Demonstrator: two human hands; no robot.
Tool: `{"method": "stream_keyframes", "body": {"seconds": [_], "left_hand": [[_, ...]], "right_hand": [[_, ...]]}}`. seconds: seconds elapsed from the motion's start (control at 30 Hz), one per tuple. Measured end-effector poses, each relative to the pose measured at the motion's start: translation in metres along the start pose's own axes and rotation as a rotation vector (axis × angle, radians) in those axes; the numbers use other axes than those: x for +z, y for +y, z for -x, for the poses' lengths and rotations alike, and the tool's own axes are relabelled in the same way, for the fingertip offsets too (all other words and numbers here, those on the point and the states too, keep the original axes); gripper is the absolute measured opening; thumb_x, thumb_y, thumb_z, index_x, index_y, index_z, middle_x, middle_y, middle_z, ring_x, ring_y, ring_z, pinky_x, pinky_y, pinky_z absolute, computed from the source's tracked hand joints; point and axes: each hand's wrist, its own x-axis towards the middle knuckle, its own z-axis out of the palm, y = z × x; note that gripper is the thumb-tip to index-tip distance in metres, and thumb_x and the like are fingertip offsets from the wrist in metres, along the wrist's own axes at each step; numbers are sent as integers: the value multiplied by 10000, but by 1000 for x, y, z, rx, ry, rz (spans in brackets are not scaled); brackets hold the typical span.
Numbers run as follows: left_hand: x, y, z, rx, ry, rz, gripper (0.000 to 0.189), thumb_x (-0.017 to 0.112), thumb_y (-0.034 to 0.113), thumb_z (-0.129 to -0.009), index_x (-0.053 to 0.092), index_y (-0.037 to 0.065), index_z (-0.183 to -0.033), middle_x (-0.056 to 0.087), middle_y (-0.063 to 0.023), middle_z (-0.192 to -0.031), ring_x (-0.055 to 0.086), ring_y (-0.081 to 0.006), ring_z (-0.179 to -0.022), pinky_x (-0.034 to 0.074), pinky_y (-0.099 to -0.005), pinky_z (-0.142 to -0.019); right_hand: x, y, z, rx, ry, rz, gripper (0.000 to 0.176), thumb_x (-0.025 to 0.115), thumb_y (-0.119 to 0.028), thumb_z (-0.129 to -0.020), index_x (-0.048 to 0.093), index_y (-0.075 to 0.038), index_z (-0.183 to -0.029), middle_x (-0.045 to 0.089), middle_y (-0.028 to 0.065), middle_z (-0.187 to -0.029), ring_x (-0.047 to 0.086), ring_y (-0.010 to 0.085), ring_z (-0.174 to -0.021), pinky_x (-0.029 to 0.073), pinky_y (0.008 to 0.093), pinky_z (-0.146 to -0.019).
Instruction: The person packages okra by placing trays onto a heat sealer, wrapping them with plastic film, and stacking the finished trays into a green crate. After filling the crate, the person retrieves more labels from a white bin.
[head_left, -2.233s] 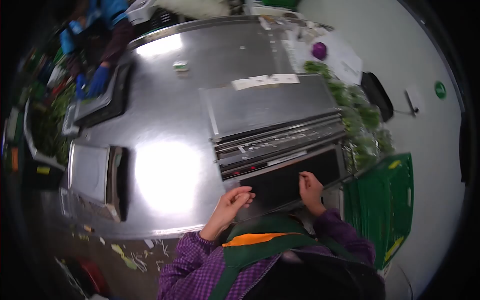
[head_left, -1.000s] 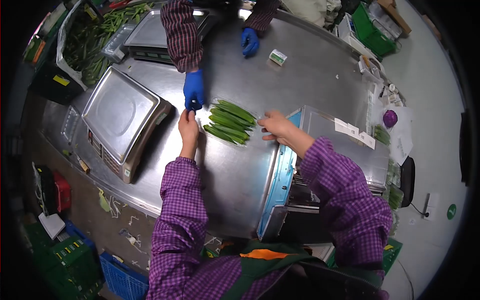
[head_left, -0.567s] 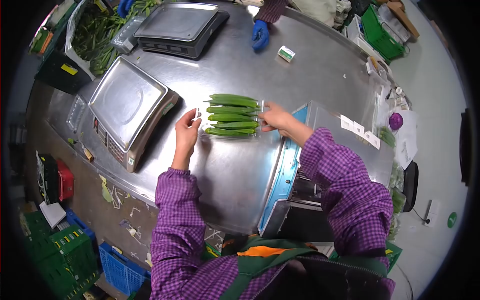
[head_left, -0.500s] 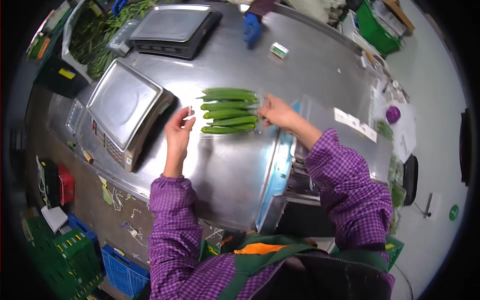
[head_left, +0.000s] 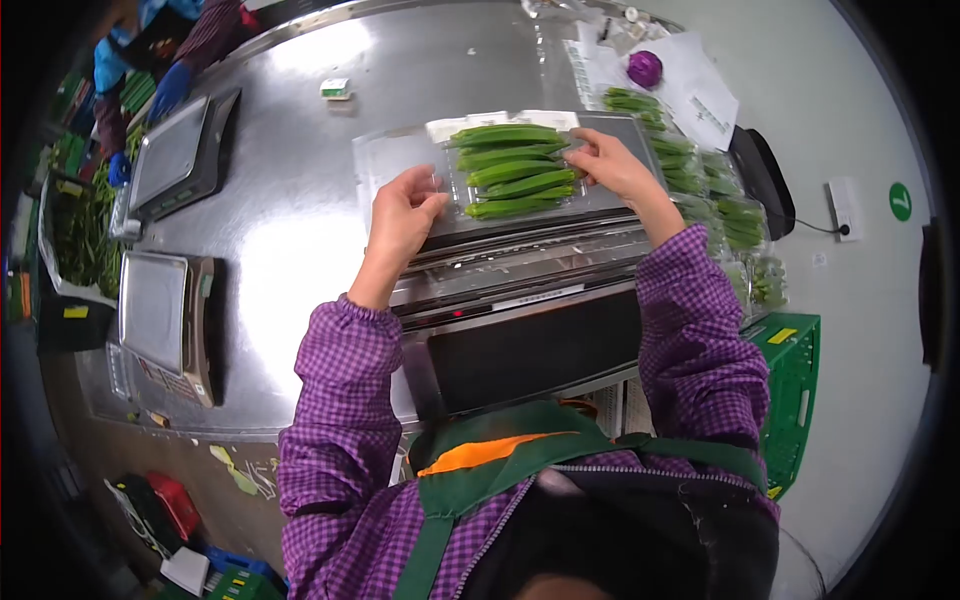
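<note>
Several green okra pods [head_left: 515, 170] lie side by side in a clear plastic tray [head_left: 460, 190], which is up above the metal top of a machine [head_left: 530, 250] with a black front panel and a small red light. My right hand [head_left: 612, 168] pinches the tray's right edge between thumb and fingers. At the left edge my left hand [head_left: 402, 218] is curled, fingertips and thumb at the clear rim; its exact contact is hard to see through the plastic.
Two weighing scales [head_left: 155, 315] [head_left: 180, 155] stand at the left. Packed green vegetables [head_left: 735, 215] and a purple cabbage [head_left: 645, 69] lie at the right. A small green-white box [head_left: 336, 89] is on the steel table [head_left: 290, 200]. A co-worker's blue-gloved hand [head_left: 170, 92] shows at upper left.
My view has turned right, from beside the scale to over the machine. The okra tray has come along in my right hand, and my left hand has closed in on its left edge.
</note>
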Motion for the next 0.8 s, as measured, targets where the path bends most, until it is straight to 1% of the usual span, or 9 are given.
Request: {"method": "stream_keyframes", "body": {"seconds": [0.2, 0.23, 0.27, 0.33, 0.4, 0.43, 0.53, 0.73, 0.8], "left_hand": [[22, 10, 13, -93, -23, -67, 411, 624, 41, -808, 497, -85, -1178, 617, -168, -1027, 608, -163, -800, 503, -237, -655], [18, 17, 20, -113, -42, -91, 397, 623, 72, -822, 511, -62, -1178, 641, -165, -980, 622, -153, -813, 508, -256, -671], [13, 23, 31, -113, -31, -96, 397, 623, 72, -822, 511, -62, -1178, 641, -165, -980, 622, -153, -813, 508, -256, -671], [2, 31, 59, 23, 74, -504, 331, 644, 129, -818, 563, -38, -1091, 669, -150, -883, 650, -165, -786, 504, -270, -681], [-5, 44, 93, -93, 114, -639, 308, 662, 158, -804, 576, -28, -1034, 673, -142, -842, 658, -177, -769, 501, -271, -677], [-5, 48, 101, -212, 145, -768, 292, 680, 186, -789, 589, -18, -977, 677, -134, -801, 667, -188, -753, 497, -273, -672], [8, 19, 104, -138, 171, -775, 284, 707, 218, -756, 586, 0, -893, 676, -131, -774, 667, -217, -716, 491, -269, -639], [18, 11, 92, -200, 163, -542, 286, 726, 102, -716, 581, -12, -935, 676, -120, -757, 642, -159, -652, 484, -250, -585], [17, 8, 92, -155, 170, -439, 292, 706, 81, -735, 564, -18, -970, 665, -95, -713, 616, -133, -607, 467, -232, -550]], "right_hand": [[-24, 31, 24, 28, -79, -30, 480, 588, -180, -851, 453, 78, -1232, 600, 63, -872, 525, 93, -701, 447, 219, -619], [-25, 62, 22, -149, 30, 87, 409, 587, -224, -826, 551, 36, -1140, 645, 139, -883, 610, 206, -750, 476, 309, -677], [-31, 61, 40, -189, 93, 146, 338, 589, -229, -821, 588, 21, -1048, 643, 141, -870, 611, 238, -759, 474, 333, -690], [-39, 58, 85, -218, 215, 363, 249, 605, -245, -806, 622, -6, -875, 636, 133, -833, 599, 279, -763, 459, 375, -701], [-40, 71, 118, -246, 368, 678, 251, 654, -279, -771, 598, -44, -700, 619, 99, -777, 561, 290, -767, 411, 413, -706], [-35, 78, 124, -224, 390, 680, 254, 663, -289, -763, 595, -54, -696, 611, 88, -766, 551, 288, -768, 398, 410, -712], [-11, 85, 116, -271, 473, 637, 277, 691, -315, -733, 576, -66, -771, 599, 71, -765, 536, 276, -770, 375, 389, -722], [-9, 98, 103, -219, 429, 562, 258, 682, -289, -748, 567, -68, -817, 617, 34, -652, 578, 261, -699, 395, 387, -719], [7, 95, 97, -232, 362, 316, 222, 679, -241, -751, 562, -60, -808, 628, 41, -673, 577, 267, -668, 428, 400, -669]]}}
